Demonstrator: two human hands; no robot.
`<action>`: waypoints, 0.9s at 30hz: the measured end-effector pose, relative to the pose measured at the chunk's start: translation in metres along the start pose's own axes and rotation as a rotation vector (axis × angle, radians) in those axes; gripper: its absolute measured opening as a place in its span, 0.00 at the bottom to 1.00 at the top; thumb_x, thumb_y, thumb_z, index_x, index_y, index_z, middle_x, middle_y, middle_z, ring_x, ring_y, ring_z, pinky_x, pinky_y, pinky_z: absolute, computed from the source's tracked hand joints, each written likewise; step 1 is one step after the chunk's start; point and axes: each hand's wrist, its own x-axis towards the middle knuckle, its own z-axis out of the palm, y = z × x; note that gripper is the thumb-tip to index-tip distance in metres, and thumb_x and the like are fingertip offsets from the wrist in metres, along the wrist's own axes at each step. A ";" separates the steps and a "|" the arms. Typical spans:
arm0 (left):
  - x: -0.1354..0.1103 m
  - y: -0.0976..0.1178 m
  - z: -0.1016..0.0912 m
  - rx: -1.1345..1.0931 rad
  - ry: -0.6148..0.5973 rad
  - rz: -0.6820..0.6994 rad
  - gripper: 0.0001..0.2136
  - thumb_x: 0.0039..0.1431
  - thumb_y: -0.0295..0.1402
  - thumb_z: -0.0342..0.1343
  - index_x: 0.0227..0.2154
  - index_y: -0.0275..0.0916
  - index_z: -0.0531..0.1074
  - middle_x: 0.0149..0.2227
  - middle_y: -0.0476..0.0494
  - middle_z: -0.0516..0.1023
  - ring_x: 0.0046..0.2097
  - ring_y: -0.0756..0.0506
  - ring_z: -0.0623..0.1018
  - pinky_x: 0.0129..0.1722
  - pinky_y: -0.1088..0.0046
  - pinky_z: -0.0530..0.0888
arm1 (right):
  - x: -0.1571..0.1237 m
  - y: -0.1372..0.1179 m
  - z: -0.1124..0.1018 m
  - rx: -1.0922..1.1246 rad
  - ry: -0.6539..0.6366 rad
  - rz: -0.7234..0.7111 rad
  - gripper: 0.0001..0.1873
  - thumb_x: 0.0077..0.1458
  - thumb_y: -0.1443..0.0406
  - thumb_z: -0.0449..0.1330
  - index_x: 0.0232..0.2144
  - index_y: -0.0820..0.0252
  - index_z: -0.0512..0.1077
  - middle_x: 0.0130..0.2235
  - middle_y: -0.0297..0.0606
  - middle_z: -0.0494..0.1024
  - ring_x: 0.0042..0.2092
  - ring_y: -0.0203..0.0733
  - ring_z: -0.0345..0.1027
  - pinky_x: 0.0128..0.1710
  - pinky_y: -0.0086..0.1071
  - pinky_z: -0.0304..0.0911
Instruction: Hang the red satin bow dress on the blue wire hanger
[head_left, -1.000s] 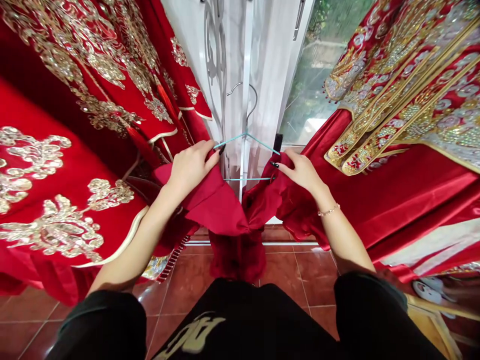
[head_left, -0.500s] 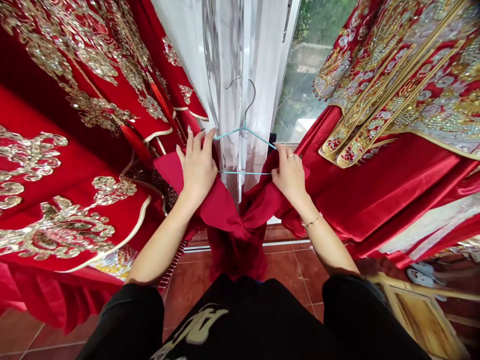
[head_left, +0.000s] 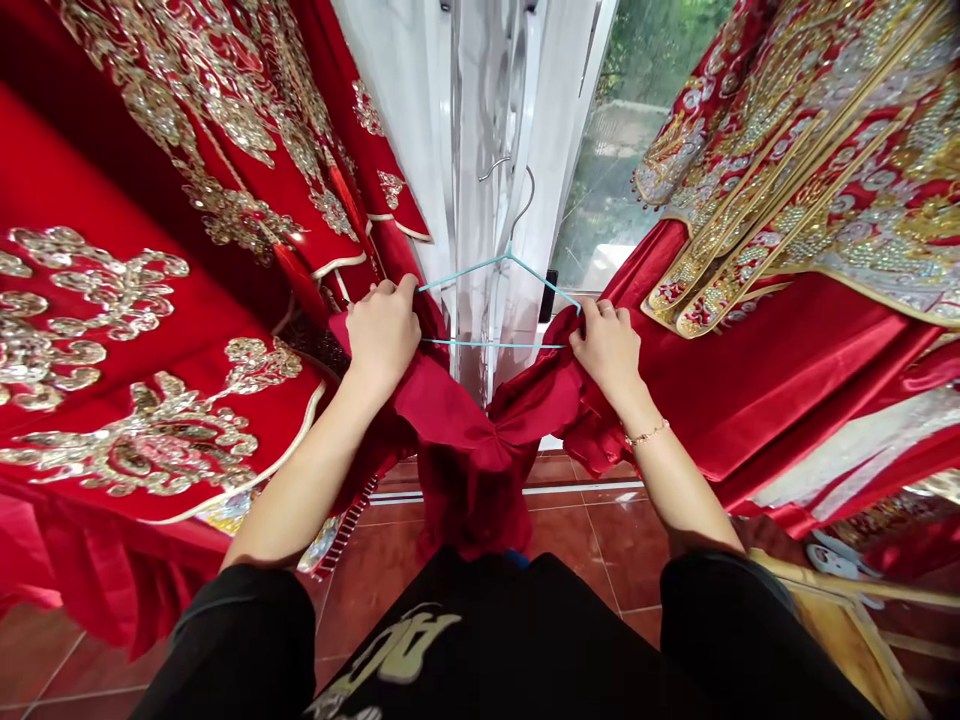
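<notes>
A dark red dress (head_left: 457, 420) hangs in front of me on a thin light-blue hanger (head_left: 487, 344) with a silver hook. My left hand (head_left: 384, 335) is closed on the dress's left shoulder, at that end of the hanger, and its fingertips are partly hidden. At the other end, my right hand (head_left: 609, 345) grips the right shoulder fabric beside the wire. Between the hands the neckline dips to a gathered point, and the lower part falls towards the floor. The hook stands free above, holding on to nothing that I can see.
Red garments with gold and silver beadwork hang close on the left (head_left: 165, 430) and on the right (head_left: 750, 370). Behind the hanger are a white door frame with a glass pane (head_left: 630, 140) and pale curtains. A wooden stool (head_left: 832, 630) stands at lower right on red floor tiles (head_left: 570, 550).
My hands have moved slightly apart. The left fingers, raised and spread before, are now curled down on the fabric. Hanger and dress appear shifted a little to the right in view.
</notes>
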 end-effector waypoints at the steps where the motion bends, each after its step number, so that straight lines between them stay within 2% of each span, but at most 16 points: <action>1: 0.000 -0.001 -0.001 -0.006 -0.007 0.002 0.23 0.59 0.20 0.46 0.56 0.33 0.71 0.46 0.29 0.78 0.49 0.29 0.80 0.48 0.48 0.76 | -0.001 0.000 0.000 0.024 -0.007 -0.003 0.25 0.56 0.67 0.53 0.56 0.59 0.69 0.51 0.53 0.76 0.48 0.57 0.65 0.38 0.46 0.70; 7: 0.001 -0.015 0.002 -0.095 0.033 0.062 0.23 0.58 0.21 0.47 0.56 0.36 0.72 0.47 0.33 0.78 0.47 0.34 0.80 0.49 0.54 0.76 | -0.004 -0.001 -0.001 0.113 -0.089 0.039 0.34 0.56 0.62 0.56 0.64 0.64 0.62 0.61 0.56 0.69 0.55 0.64 0.65 0.48 0.56 0.68; 11: 0.002 -0.025 0.000 -0.158 0.034 0.107 0.22 0.57 0.22 0.50 0.54 0.38 0.73 0.49 0.37 0.80 0.52 0.35 0.79 0.52 0.58 0.75 | -0.005 -0.002 -0.002 0.102 -0.082 0.053 0.33 0.56 0.67 0.53 0.65 0.64 0.62 0.62 0.56 0.68 0.56 0.64 0.66 0.50 0.57 0.67; 17: 0.002 -0.031 -0.009 -0.268 -0.010 0.062 0.20 0.57 0.23 0.51 0.51 0.45 0.75 0.50 0.45 0.81 0.53 0.38 0.79 0.53 0.62 0.75 | -0.005 0.001 -0.012 0.124 -0.177 0.022 0.37 0.55 0.65 0.54 0.67 0.65 0.58 0.65 0.55 0.65 0.59 0.65 0.64 0.55 0.57 0.65; 22: 0.002 -0.032 -0.003 -0.343 -0.063 0.044 0.23 0.55 0.25 0.52 0.54 0.48 0.72 0.54 0.48 0.79 0.55 0.39 0.78 0.58 0.58 0.73 | -0.008 -0.003 -0.016 0.077 -0.198 0.000 0.35 0.56 0.67 0.54 0.65 0.65 0.58 0.63 0.56 0.67 0.59 0.63 0.63 0.56 0.56 0.63; 25: 0.000 -0.030 0.005 -0.377 -0.055 0.070 0.26 0.54 0.24 0.53 0.57 0.47 0.68 0.61 0.46 0.73 0.64 0.37 0.71 0.68 0.50 0.62 | -0.010 -0.009 -0.016 -0.035 -0.185 0.032 0.25 0.57 0.68 0.52 0.58 0.65 0.64 0.55 0.57 0.73 0.53 0.61 0.67 0.49 0.49 0.65; 27: -0.003 -0.027 0.011 -0.364 -0.028 0.064 0.28 0.53 0.24 0.52 0.58 0.47 0.66 0.64 0.44 0.70 0.69 0.36 0.64 0.70 0.43 0.54 | -0.011 -0.012 -0.017 -0.096 -0.178 0.037 0.21 0.58 0.70 0.50 0.54 0.65 0.65 0.51 0.56 0.74 0.50 0.58 0.69 0.45 0.44 0.65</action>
